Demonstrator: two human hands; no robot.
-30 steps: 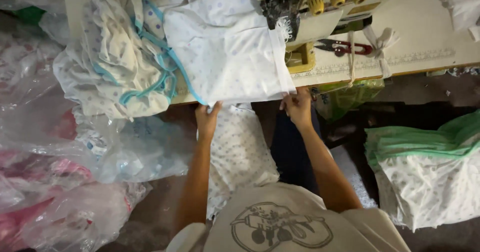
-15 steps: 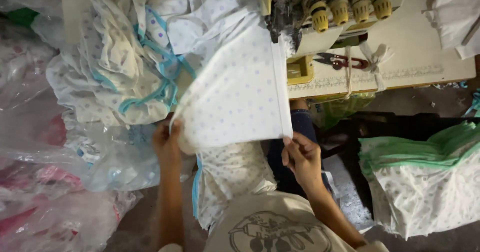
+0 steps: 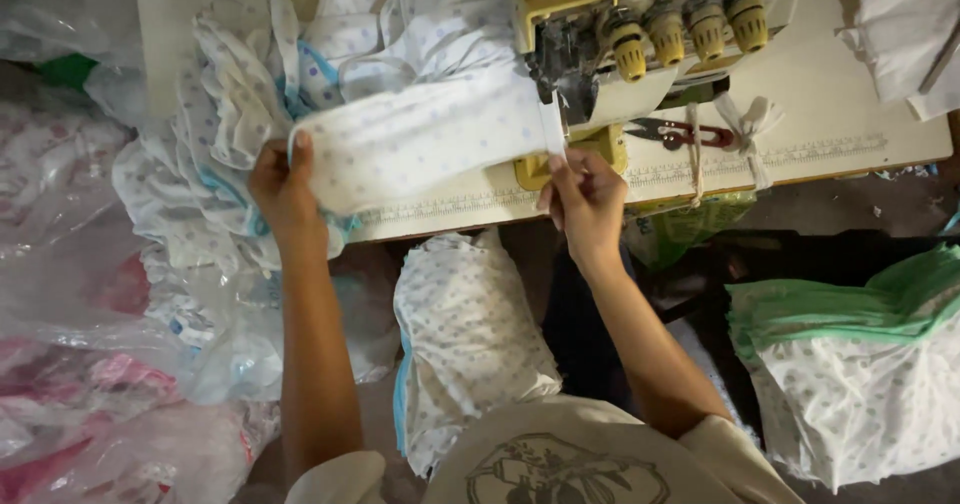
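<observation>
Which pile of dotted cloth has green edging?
The stack at far right, below the table, with green bands on top; the piles at left and in the lap show blue.

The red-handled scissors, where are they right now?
In the head view, the scissors lie on the white table right of centre, just below the sewing machine and up and to the right of the right hand.

Dotted white fabric piece (image 3: pixel 420 144): earlier spread flat over tabletop edge, then lifted as broad sheet at frame centre; now folded into narrow band, stretched level across upper centre.
Left hand (image 3: pixel 285 189): moved from tabletop edge up and leftward, now gripping band's left end.
Right hand (image 3: pixel 585 199): raised, now pinching band's right end beside sewing machine (image 3: pixel 640 34).
</observation>
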